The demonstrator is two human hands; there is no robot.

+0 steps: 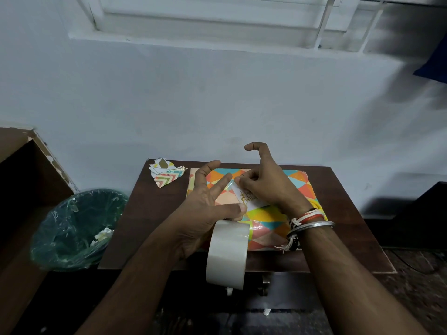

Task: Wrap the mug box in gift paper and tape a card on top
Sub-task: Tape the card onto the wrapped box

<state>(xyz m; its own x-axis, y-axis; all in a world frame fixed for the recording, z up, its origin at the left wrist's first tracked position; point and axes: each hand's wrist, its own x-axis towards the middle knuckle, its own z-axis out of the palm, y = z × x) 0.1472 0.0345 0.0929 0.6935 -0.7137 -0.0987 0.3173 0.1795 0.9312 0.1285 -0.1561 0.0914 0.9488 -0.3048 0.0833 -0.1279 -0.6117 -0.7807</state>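
**Two hands on one card**

At the far left one green bin (79, 228) stands on the floor beside the brown table (338, 201). One small heap of paper scraps (167, 172) lies at the far left corner of the table.

The left hand (208, 206) is next. Two of its fingers (223, 182) are straight and spread wide apart over the box. One fingertip reaches the far left corner of the card. Its thumb presses on top of one tape roll (227, 255), which hangs past the near edge of the table.

One white card (251, 201) with gold writing lies flat on top of one wrapped box (266, 216), between the two hands.

The right hand (263, 184) has its fingertips bunched together, pinching the card's far corner. One finger curls up, away from the rest. Bangles (307, 221) sit on that wrist.
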